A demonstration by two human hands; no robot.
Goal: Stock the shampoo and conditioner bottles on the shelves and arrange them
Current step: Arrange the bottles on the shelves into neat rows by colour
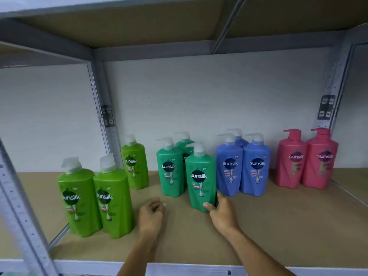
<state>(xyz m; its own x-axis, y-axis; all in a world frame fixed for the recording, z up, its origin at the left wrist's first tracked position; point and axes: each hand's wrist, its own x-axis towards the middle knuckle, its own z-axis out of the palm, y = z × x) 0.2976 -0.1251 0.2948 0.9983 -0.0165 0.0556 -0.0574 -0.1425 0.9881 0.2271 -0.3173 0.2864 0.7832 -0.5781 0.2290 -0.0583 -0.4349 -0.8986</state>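
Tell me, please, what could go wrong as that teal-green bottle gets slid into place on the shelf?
1. The right hand grips the front teal-green Sunsilk bottle only near its base; a push there might tip the tall bottle.
2. It stands close to the left blue bottle and the teal-green bottle behind; a nudge could knock either.
3. The left hand holds nothing, so it gives no support.

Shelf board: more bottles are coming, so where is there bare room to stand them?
The shelf board is bare in front of the blue bottles and pink bottles, and between the back lime bottle and teal bottles. It is crowded around the front teal bottle, gripped by the right hand; the left hand hovers nearby.
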